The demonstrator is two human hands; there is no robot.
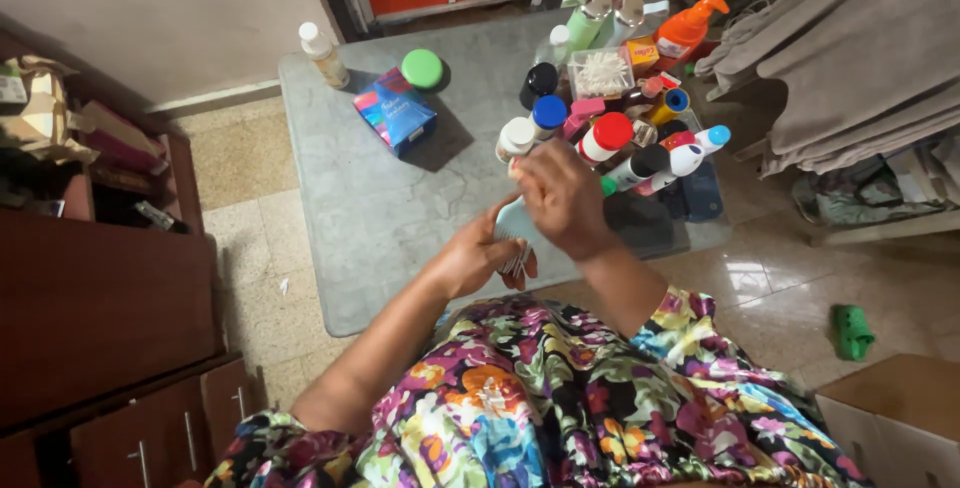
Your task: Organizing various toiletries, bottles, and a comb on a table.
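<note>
My left hand (pixel 473 253) grips a pale blue-green comb (pixel 515 228) over the front edge of a grey table (pixel 370 208). My right hand (pixel 562 196) is right beside it, fingers curled against the comb's upper part; whether it pinches anything is hidden. Just beyond my right hand stands a crowd of bottles: a white one with a red cap (pixel 606 136), one with a blue cap (pixel 548 114), a white-capped one (pixel 516 136).
A blue box (pixel 395 108) with a green-lidded jar (pixel 422 68) and a small white bottle (pixel 322 53) stand at the table's back left. An orange pump bottle (pixel 686 30) and a clear box of cotton swabs (pixel 601 72) at back right. Dark wooden cabinet (pixel 90 308) left, cardboard box (pixel 900 418) lower right.
</note>
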